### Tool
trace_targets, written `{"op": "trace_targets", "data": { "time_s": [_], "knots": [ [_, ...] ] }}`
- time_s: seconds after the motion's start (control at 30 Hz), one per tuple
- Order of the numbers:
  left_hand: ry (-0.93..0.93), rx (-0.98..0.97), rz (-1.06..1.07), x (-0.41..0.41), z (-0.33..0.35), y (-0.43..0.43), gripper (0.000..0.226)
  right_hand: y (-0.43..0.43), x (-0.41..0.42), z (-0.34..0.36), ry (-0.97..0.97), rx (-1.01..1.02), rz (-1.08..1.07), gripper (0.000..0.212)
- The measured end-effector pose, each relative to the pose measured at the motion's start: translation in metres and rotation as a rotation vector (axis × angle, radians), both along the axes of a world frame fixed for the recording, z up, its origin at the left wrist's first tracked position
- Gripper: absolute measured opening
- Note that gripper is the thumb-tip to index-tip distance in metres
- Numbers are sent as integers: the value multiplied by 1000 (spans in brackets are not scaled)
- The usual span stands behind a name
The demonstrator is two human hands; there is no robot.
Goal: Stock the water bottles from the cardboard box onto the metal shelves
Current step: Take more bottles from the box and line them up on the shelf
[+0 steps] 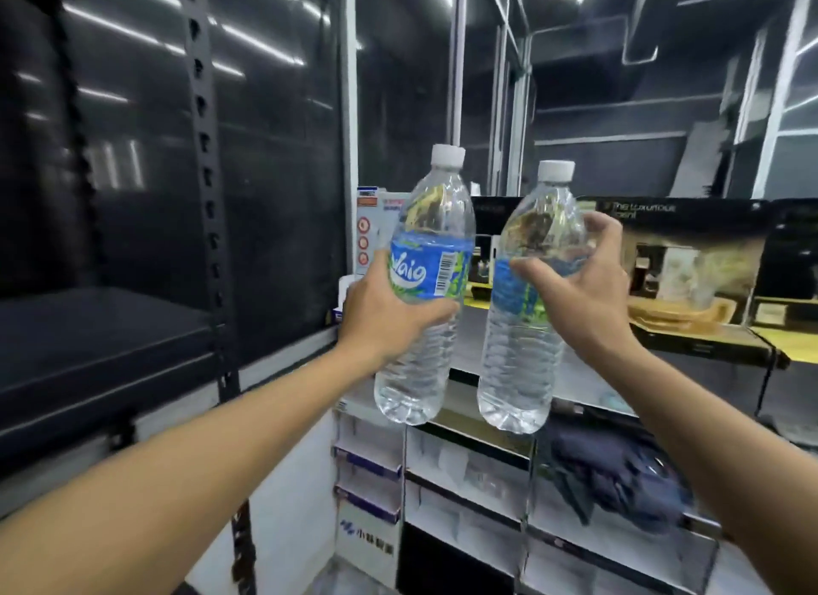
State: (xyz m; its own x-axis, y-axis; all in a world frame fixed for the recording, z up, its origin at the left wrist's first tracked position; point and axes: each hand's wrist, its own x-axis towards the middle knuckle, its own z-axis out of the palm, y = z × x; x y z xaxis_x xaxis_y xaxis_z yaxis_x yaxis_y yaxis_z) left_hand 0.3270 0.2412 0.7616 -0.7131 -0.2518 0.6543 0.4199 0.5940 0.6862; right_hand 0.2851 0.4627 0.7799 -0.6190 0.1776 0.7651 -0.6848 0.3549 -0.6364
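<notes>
I hold two clear water bottles with white caps and blue labels, both upright in the air in front of me. My left hand (389, 315) grips the left bottle (425, 360) round its label. My right hand (584, 284) grips the right bottle (518, 364) at label height. The dark metal shelf (88, 329) lies to the left, its board bare, with a perforated upright post (212, 240) at its corner. The cardboard box is out of view.
Behind the bottles stands a white display unit (464, 475) with small compartments and a dark cloth bundle (619, 484). Printed black boxes (690, 275) sit on its top at the right. A glossy dark panel (274, 151) backs the shelf.
</notes>
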Motion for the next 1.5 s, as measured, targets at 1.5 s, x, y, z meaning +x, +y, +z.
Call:
{"op": "trace_targets", "data": {
  "time_s": [1.5],
  "knots": [
    [146, -10, 1232, 503, 93, -264, 64, -408, 314, 124, 14, -91, 1041, 64]
  ]
}}
